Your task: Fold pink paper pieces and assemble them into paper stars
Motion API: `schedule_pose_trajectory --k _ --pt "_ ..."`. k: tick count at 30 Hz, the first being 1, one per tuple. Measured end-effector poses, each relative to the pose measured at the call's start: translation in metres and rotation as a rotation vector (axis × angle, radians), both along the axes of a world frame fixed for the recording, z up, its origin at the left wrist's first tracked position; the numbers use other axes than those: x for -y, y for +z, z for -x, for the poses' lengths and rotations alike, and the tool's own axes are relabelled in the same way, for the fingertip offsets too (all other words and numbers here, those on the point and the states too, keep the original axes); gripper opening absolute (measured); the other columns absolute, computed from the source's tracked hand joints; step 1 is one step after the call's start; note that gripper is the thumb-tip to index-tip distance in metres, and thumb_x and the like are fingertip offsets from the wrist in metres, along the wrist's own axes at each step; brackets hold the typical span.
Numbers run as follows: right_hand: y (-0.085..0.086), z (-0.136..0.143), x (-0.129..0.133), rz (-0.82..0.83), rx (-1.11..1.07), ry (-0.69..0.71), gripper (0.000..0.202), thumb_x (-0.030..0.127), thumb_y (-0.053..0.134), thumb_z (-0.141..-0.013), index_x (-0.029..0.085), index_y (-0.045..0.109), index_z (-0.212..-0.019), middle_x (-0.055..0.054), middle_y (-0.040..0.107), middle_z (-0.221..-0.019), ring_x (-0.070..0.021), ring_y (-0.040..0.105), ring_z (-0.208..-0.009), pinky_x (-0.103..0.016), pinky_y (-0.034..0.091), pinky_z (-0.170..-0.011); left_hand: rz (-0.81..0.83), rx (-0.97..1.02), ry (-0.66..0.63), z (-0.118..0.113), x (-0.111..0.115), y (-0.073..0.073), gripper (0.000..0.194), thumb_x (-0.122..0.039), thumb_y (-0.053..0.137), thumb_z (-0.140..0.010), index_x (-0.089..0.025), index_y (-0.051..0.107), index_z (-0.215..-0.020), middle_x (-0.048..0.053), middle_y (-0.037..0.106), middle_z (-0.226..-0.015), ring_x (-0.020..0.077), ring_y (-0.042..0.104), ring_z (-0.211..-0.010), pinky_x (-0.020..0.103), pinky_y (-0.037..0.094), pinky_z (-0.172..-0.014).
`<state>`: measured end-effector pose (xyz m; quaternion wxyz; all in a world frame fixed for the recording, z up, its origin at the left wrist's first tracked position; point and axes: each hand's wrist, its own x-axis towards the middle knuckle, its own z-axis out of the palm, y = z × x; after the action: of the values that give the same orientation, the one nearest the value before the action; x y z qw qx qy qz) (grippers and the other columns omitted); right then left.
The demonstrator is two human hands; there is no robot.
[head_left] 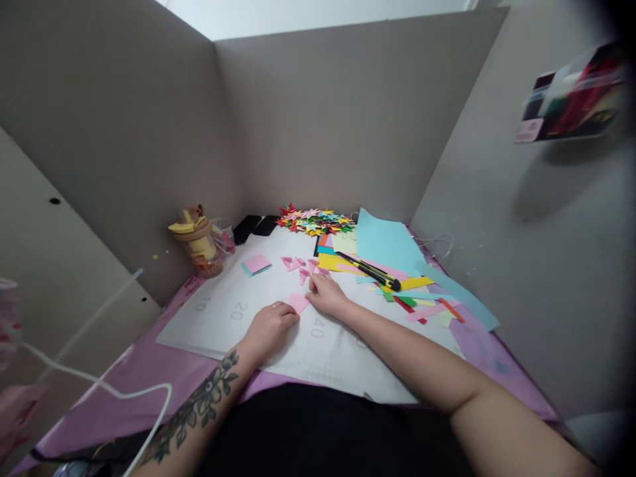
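Note:
A small pink square of paper (299,304) lies on the white mat between my hands. My left hand (273,328) holds its lower left side, with the fingers bent together at the edge. On its right side, my right hand (325,295) has curled fingers closed at the corner, which they partly hide. Just beyond are several folded pink paper pieces (302,265). A stack of pink and blue paper squares (257,264) rests to the upper left.
A black and yellow utility knife (370,270) lies on coloured paper strips (422,301) at the right. Blue sheets (385,242) and a pile of folded paper stars (315,220) are at the back. A cup (203,248) stands at left; a white cable (124,395) hangs nearer.

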<state>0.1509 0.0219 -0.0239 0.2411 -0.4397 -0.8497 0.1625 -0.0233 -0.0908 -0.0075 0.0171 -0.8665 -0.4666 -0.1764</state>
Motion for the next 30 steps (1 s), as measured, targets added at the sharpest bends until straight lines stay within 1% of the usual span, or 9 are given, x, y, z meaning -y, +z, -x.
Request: schedule_pose_trajectory --k 4,7,9,11,13,15,20,25,30 --pt "0.0 -0.002 -0.001 -0.015 0.004 -0.024 0.011 0.021 0.059 -0.072 0.02 0.05 -0.077 -0.001 0.052 -0.077 -0.0165 0.045 -0.077 -0.026 0.032 -0.065 0.011 0.058 -0.077 -0.001 -0.003 0.0 0.026 -0.007 0.046 -0.082 -0.018 0.064 -0.096 0.007 0.065 -0.103 0.0176 0.055 -0.099 0.032 0.044 -0.087" --pt "0.0 -0.003 0.001 -0.045 -0.021 -0.019 0.011 0.02 0.059 -0.071 0.019 0.051 -0.079 -0.001 0.052 -0.078 -0.0167 0.045 -0.077 -0.027 0.034 -0.066 0.038 0.05 -0.056 -0.002 -0.003 0.001 0.023 -0.009 0.046 -0.083 -0.018 0.063 -0.096 0.006 0.064 -0.103 0.0174 0.055 -0.098 0.034 0.042 -0.088" --pt "0.001 -0.004 0.004 -0.09 -0.078 0.035 0.011 0.016 0.057 -0.072 0.019 0.054 -0.082 -0.002 0.053 -0.081 -0.0171 0.046 -0.078 -0.028 0.036 -0.069 0.049 0.029 -0.023 -0.002 -0.002 0.002 0.022 -0.009 0.046 -0.083 -0.019 0.062 -0.096 0.006 0.064 -0.103 0.0177 0.055 -0.098 0.034 0.041 -0.087" --pt "0.003 -0.007 0.007 -0.155 -0.136 0.202 0.015 0.011 0.055 -0.072 0.018 0.057 -0.085 -0.004 0.054 -0.084 -0.0176 0.047 -0.082 -0.03 0.038 -0.073 0.054 0.004 -0.002 -0.002 -0.001 0.003 0.022 -0.009 0.047 -0.083 -0.019 0.061 -0.096 0.006 0.064 -0.104 0.0181 0.055 -0.098 0.034 0.041 -0.087" --pt "0.004 -0.009 0.011 -0.213 -0.144 0.432 0.018 0.009 0.054 -0.073 0.019 0.062 -0.086 -0.005 0.055 -0.085 -0.0181 0.048 -0.084 -0.031 0.04 -0.076 0.059 -0.019 0.01 -0.002 -0.001 0.002 0.022 -0.009 0.048 -0.082 -0.02 0.06 -0.096 0.006 0.063 -0.103 0.0184 0.054 -0.099 0.035 0.04 -0.087" --pt "0.003 -0.011 0.015 -0.244 -0.109 0.575 0.02 0.01 0.054 -0.074 0.02 0.066 -0.085 -0.006 0.056 -0.084 -0.0184 0.047 -0.083 -0.031 0.041 -0.076 0.065 -0.031 0.017 -0.002 -0.001 0.002 0.023 -0.009 0.049 -0.081 -0.02 0.06 -0.097 0.005 0.063 -0.103 0.0183 0.054 -0.099 0.035 0.039 -0.087" --pt "0.003 -0.015 0.019 -0.296 0.028 0.565 0.02 0.014 0.053 -0.078 0.022 0.069 -0.086 -0.007 0.059 -0.083 -0.0188 0.047 -0.08 -0.032 0.04 -0.071 0.063 -0.027 0.021 -0.002 -0.001 0.003 0.023 -0.01 0.048 -0.081 -0.02 0.062 -0.097 0.006 0.063 -0.099 0.0178 0.055 -0.096 0.033 0.04 -0.086" --pt "0.01 -0.016 0.023 -0.362 0.129 0.537 0.019 0.015 0.052 -0.076 0.021 0.069 -0.083 -0.008 0.06 -0.085 -0.0199 0.047 -0.08 -0.033 0.038 -0.07 0.051 -0.013 0.008 -0.001 -0.001 0.005 0.022 -0.01 0.049 -0.08 -0.019 0.065 -0.092 0.006 0.063 -0.092 0.0173 0.057 -0.088 0.031 0.043 -0.081" --pt "0.014 -0.017 0.028 -0.33 0.096 0.663 0.021 0.013 0.051 -0.075 0.021 0.067 -0.086 -0.007 0.062 -0.098 -0.0204 0.051 -0.091 -0.034 0.04 -0.08 0.032 0.07 -0.016 0.002 -0.002 -0.003 0.028 -0.005 0.046 -0.077 -0.02 0.067 -0.09 0.005 0.066 -0.096 0.017 0.06 -0.089 0.03 0.047 -0.081"
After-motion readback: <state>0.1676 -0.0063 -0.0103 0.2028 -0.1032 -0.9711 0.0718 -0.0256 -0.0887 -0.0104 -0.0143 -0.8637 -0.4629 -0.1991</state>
